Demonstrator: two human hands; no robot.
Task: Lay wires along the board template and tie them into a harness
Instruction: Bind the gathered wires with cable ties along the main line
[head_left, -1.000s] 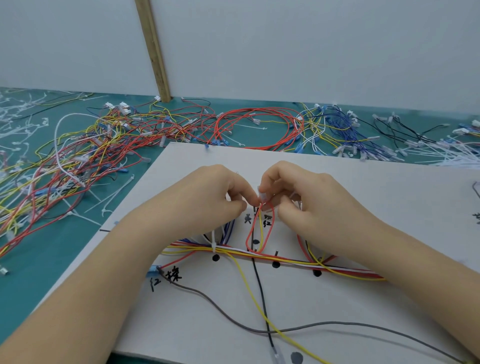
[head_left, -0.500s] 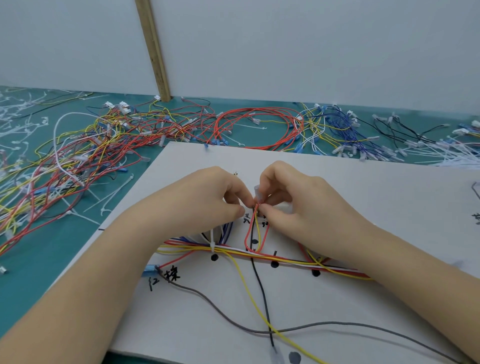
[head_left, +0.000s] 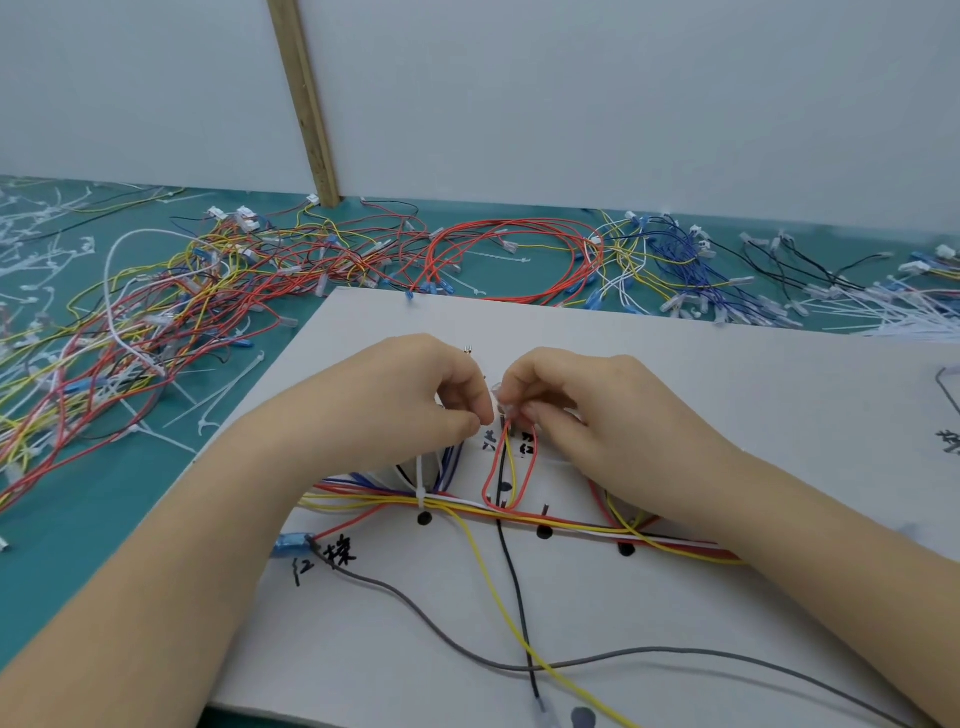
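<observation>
A grey board template (head_left: 727, 395) with black dots and handwritten marks lies in front of me. A bundle of red, yellow and white wires (head_left: 571, 525) runs across it, held by a white cable tie (head_left: 420, 488) on the left. A red and yellow wire loop (head_left: 511, 467) rises from the bundle to my fingers. My right hand (head_left: 587, 410) pinches the clear connector end of that loop. My left hand (head_left: 410, 405) has curled fingertips meeting close beside it; what it pinches is hidden. A grey wire (head_left: 467, 644), a black wire (head_left: 514, 587) and a yellow wire (head_left: 493, 597) trail toward me.
Heaps of loose coloured wires (head_left: 156, 312) cover the green mat (head_left: 78, 519) left of the board, with red loops (head_left: 509, 260) and blue wires (head_left: 670, 260) behind it. Loose white cable ties (head_left: 893, 306) lie at the far right. A wooden strip (head_left: 306, 104) leans on the grey wall.
Both hands have stayed together at the top of the red loop with small finger shifts; the loop has narrowed and lengthened a little.
</observation>
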